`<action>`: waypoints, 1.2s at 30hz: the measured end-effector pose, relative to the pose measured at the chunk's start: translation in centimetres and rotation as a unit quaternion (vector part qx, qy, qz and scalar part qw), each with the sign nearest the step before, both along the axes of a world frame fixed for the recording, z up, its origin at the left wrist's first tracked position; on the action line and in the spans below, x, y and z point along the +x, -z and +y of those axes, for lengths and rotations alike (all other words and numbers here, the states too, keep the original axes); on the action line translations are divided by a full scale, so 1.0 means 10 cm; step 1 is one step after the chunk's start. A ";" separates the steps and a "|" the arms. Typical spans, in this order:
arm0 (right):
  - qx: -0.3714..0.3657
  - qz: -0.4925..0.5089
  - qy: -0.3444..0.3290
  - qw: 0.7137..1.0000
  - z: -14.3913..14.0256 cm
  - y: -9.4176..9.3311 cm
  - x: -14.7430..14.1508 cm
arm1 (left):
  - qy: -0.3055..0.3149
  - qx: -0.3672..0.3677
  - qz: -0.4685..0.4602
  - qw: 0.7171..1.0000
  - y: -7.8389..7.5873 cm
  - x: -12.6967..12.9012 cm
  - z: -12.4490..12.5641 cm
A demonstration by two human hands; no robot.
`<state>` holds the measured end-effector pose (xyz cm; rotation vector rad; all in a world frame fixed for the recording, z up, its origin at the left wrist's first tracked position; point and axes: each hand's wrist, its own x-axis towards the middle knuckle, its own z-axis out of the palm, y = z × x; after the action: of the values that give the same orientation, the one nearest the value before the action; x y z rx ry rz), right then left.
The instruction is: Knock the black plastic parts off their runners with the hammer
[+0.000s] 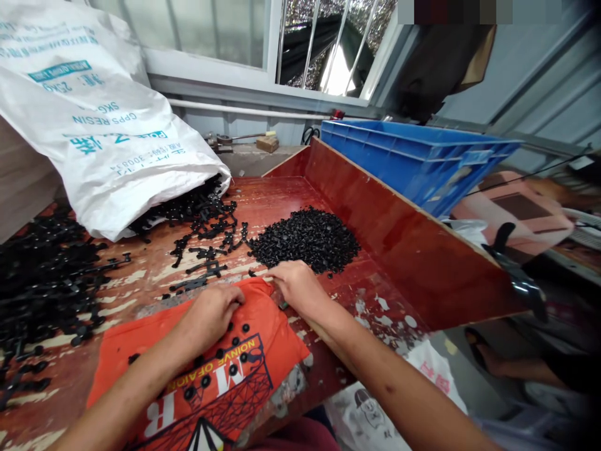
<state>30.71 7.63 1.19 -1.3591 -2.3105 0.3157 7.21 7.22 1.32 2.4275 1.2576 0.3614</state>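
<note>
An orange printed cloth lies on the red-brown table, with several small round black pieces scattered over it. My left hand rests on the cloth with its fingers curled and closed; whatever they hold is hidden. By the cloth's far corner, my right hand has its fingers pressed together, and I cannot make out what is in them. Just beyond it sits a heap of small black parts. Black plastic branched strips lie loose past my left hand.
A white resin sack spills black strips at the back left. A larger pile of strips covers the left side. The red wooden side board borders the right, with a blue crate behind it. Another person's foot shows at right.
</note>
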 end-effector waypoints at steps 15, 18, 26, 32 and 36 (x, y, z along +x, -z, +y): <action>-0.066 0.070 -0.019 0.995 0.10 -0.12 -0.07 | -0.051 0.000 0.008 0.999 -0.03 0.02 -0.10; -0.111 0.121 0.003 0.986 -0.28 -0.15 -0.07 | -0.054 0.050 0.069 0.995 -0.01 0.04 -0.13; -0.174 0.155 0.016 0.972 -0.30 0.00 -0.38 | -0.162 0.001 -0.077 0.984 -0.18 -0.34 -0.57; -0.204 0.095 -0.007 0.974 -0.33 0.02 -0.34 | -0.257 -0.036 -0.116 0.959 -0.18 -0.74 -1.05; -0.164 0.067 0.011 0.984 -0.50 0.03 -0.23 | -0.277 -0.038 -0.123 0.952 -0.07 -0.85 -1.19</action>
<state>28.45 2.63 0.88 -1.4638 -2.1980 0.7857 -1.25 -4.63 2.04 1.8559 1.7763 0.7256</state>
